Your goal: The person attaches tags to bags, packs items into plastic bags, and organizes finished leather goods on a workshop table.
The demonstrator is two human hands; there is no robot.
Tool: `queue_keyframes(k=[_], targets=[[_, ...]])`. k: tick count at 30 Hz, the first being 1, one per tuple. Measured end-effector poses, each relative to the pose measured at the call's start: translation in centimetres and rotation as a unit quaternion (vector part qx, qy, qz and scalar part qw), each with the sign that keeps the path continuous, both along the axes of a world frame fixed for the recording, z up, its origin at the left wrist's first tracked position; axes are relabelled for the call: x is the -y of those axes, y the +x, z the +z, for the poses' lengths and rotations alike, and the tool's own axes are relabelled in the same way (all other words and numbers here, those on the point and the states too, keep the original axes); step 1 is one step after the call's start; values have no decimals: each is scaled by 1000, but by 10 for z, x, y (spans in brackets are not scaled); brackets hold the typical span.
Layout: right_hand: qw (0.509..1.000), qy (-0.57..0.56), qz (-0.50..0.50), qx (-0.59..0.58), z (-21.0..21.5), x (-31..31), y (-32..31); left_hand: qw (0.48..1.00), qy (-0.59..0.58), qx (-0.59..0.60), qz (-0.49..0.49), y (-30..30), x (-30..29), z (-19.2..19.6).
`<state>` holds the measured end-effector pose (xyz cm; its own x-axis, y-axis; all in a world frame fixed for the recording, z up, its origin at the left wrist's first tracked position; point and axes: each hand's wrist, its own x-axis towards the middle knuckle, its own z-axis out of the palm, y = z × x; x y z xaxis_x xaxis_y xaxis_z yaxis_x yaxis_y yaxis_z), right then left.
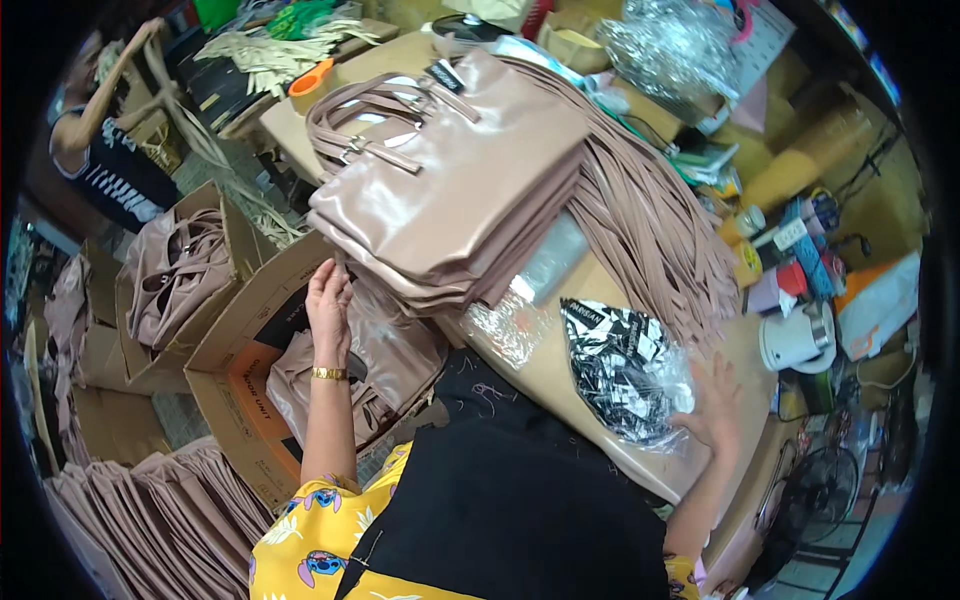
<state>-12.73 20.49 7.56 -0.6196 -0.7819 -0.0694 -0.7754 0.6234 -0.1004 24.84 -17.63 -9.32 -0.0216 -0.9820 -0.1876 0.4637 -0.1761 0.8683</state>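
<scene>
A stack of shiny dusty-pink handbags (470, 190) lies on the table, the top one with its handles to the far left and a black tag by them. My left hand (328, 300) is raised beside the stack's near left corner, above an open carton. Its fingers are loosely bent and apart, with nothing visible in them; whether the tips touch a bag is unclear. Fingers spread, my right hand (712, 405) rests at the right edge of a clear plastic bag of black-and-white labels (625, 370), its thumb against the plastic.
More pink bags lie in the open carton (235, 360) and another carton (190, 290) at left. Pink strips (650, 220) hang over the table's right part. A white round appliance (797, 338) and a dark fan (820, 485) stand right. Another person (105, 150) handles straps at far left.
</scene>
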Motion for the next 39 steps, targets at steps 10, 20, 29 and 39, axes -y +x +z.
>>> queue_keyframes(k=[10, 20, 29, 39], targets=[[859, -173, 475, -81, -16, 284, 156, 997, -9, -23, -77, -29, -1, 8], [838, -271, 473, 12, -21, 299, 162, 969, -34, -60, -238, -27, -27, 36], [819, -415, 253, 304, 5, 350, 123, 992, 38, -88, -81, -15, -31, 36], [801, -463, 181, 334, 46, 366, 111, 981, 59, -123, -136, -27, -31, 11]])
